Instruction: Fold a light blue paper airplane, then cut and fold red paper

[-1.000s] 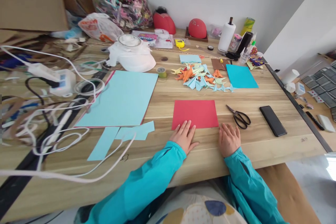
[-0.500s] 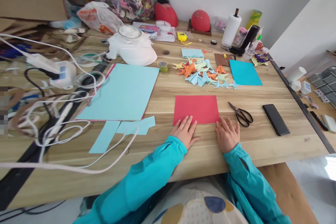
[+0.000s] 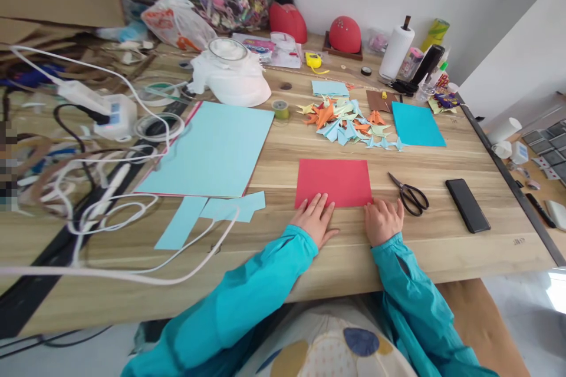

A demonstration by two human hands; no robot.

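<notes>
A red paper sheet (image 3: 335,179) lies flat on the wooden table (image 3: 442,241) in front of me. My left hand (image 3: 315,221) rests flat with fingers stretched out, its fingertips on the sheet's near left edge. My right hand (image 3: 382,220) lies at the sheet's near right corner with its fingers curled down on the table; whether it pinches the corner I cannot make out. Both arms wear teal sleeves.
Black scissors (image 3: 410,194) and a black phone (image 3: 467,205) lie to the right. A pile of folded paper cranes (image 3: 349,121) and a teal sheet (image 3: 417,124) sit behind. A large light blue sheet (image 3: 216,150), blue offcuts (image 3: 207,217) and tangled white cables (image 3: 110,218) fill the left.
My right hand has slid left and forward to the red sheet's near right corner and curled its fingers. The left hand has stayed on the near left edge.
</notes>
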